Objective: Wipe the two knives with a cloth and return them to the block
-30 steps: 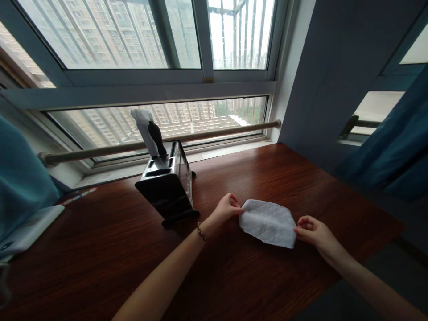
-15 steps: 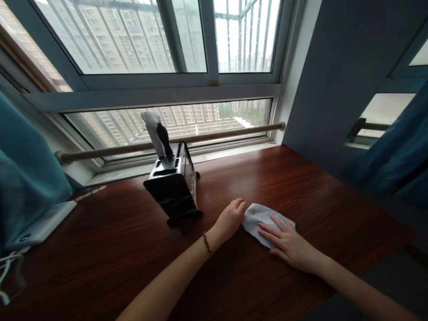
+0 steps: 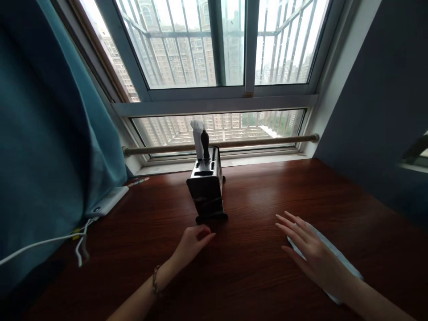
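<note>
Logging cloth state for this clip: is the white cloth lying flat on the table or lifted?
Flat. The white cloth lies on the table under the right hand, whose spread fingers lie over it.

A dark brown wooden worktop (image 3: 254, 267) lies bare and open between the left hand (image 3: 192, 243) and the right hand (image 3: 312, 254). Just beyond the left hand, a black and steel knife block (image 3: 207, 189) stands upright, blocking the way toward the window. To its right, bare wood runs back to the windowsill. A flat white cloth (image 3: 337, 261) lies under the right hand. At far left, a teal curtain (image 3: 50, 147), a white flat power bank (image 3: 107, 201) and a loose white cable (image 3: 43, 243) crowd the edge.
</note>
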`<action>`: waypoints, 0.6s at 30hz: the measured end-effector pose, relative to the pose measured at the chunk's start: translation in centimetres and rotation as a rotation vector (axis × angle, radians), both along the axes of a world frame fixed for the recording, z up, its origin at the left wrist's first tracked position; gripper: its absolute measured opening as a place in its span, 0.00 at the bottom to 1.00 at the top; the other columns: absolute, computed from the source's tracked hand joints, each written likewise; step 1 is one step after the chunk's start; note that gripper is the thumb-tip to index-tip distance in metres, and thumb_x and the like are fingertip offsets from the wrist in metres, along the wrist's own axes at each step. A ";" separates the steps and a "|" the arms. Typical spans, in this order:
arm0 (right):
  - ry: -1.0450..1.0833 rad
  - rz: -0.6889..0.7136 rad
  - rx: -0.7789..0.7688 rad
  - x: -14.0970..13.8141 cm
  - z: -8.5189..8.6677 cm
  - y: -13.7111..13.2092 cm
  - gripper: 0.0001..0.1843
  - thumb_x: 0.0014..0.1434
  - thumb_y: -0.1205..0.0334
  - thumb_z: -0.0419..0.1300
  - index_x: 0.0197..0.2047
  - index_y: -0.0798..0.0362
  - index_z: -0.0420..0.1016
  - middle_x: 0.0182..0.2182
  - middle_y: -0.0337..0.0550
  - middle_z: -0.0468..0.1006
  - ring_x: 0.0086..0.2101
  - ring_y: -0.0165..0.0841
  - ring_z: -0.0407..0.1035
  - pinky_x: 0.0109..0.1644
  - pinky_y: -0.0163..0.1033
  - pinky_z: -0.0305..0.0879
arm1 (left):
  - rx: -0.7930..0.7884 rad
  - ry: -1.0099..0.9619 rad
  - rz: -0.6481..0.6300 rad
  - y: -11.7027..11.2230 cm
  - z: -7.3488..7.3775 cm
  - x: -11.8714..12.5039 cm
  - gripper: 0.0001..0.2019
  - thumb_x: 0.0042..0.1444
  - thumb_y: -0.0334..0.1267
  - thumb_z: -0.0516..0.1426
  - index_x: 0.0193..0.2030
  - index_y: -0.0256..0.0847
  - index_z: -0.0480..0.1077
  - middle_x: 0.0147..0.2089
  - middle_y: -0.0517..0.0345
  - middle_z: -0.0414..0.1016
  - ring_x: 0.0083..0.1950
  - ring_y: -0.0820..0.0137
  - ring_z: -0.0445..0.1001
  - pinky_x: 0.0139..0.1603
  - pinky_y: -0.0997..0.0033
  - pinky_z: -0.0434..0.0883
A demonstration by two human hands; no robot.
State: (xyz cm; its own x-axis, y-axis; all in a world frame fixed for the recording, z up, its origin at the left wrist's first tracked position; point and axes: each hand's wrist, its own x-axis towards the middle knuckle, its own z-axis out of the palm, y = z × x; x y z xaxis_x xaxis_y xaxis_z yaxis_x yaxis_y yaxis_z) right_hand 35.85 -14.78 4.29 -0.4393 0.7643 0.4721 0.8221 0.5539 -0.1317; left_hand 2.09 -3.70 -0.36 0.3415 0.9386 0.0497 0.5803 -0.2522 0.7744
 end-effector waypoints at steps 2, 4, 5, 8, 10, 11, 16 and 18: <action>0.162 0.109 0.075 -3.5 3.1 2.5 0.20 0.62 0.72 0.50 0.57 0.55 0.57 0.51 0.51 0.66 0.51 0.40 0.58 0.53 0.48 0.62 | -0.041 0.003 0.074 0.8 -0.6 -1.3 0.19 0.53 0.53 0.52 0.27 0.37 0.68 0.17 0.63 0.61 0.18 0.74 0.61 0.20 0.75 0.57; 0.252 0.236 0.111 -7.1 5.8 5.0 0.15 0.62 0.72 0.50 0.52 0.54 0.62 0.43 0.49 0.69 0.42 0.36 0.64 0.44 0.42 0.66 | -0.071 0.012 0.127 1.5 -1.0 -2.0 0.22 0.55 0.56 0.48 0.27 0.36 0.66 0.15 0.64 0.59 0.15 0.75 0.59 0.17 0.75 0.54; 0.242 0.279 0.140 -8.9 7.0 6.4 0.12 0.63 0.71 0.49 0.50 0.54 0.63 0.41 0.48 0.70 0.39 0.36 0.64 0.42 0.42 0.66 | -0.076 0.025 0.148 1.7 -1.1 -2.2 0.22 0.55 0.56 0.47 0.27 0.36 0.65 0.16 0.64 0.59 0.15 0.74 0.59 0.17 0.75 0.54; 0.193 0.281 0.250 -13.4 9.6 10.7 0.10 0.62 0.69 0.51 0.48 0.57 0.64 0.43 0.50 0.68 0.44 0.39 0.62 0.47 0.43 0.64 | -0.028 0.102 0.199 2.3 -1.3 -2.4 0.19 0.54 0.53 0.51 0.27 0.37 0.65 0.20 0.60 0.66 0.20 0.71 0.65 0.22 0.75 0.57; 0.096 0.216 0.261 -15.6 10.5 13.5 0.10 0.59 0.69 0.57 0.45 0.58 0.65 0.42 0.50 0.68 0.44 0.41 0.61 0.47 0.43 0.64 | 0.036 0.177 0.236 2.6 -1.2 -2.3 0.16 0.53 0.50 0.54 0.27 0.38 0.66 0.25 0.56 0.70 0.26 0.69 0.68 0.27 0.73 0.58; 0.041 0.182 0.246 -16.5 10.7 14.6 0.09 0.57 0.68 0.59 0.42 0.58 0.66 0.40 0.49 0.68 0.43 0.41 0.62 0.46 0.43 0.64 | 0.067 0.217 0.255 2.7 -1.2 -2.3 0.15 0.53 0.49 0.54 0.27 0.38 0.67 0.27 0.55 0.71 0.29 0.67 0.69 0.29 0.73 0.58; -0.121 0.121 0.301 -17.7 10.5 17.0 0.04 0.57 0.75 0.56 0.34 0.58 0.67 0.34 0.48 0.68 0.38 0.39 0.63 0.37 0.39 0.64 | 0.123 0.372 0.243 3.8 -0.3 -2.5 0.16 0.52 0.50 0.55 0.25 0.39 0.69 0.28 0.51 0.72 0.33 0.62 0.70 0.33 0.70 0.56; -0.119 0.114 0.311 -17.2 10.4 17.0 0.06 0.57 0.76 0.55 0.32 0.57 0.67 0.32 0.47 0.68 0.36 0.38 0.63 0.35 0.38 0.63 | 0.116 0.393 0.179 4.3 0.2 -2.6 0.15 0.51 0.49 0.56 0.24 0.39 0.69 0.28 0.52 0.73 0.32 0.63 0.70 0.33 0.71 0.56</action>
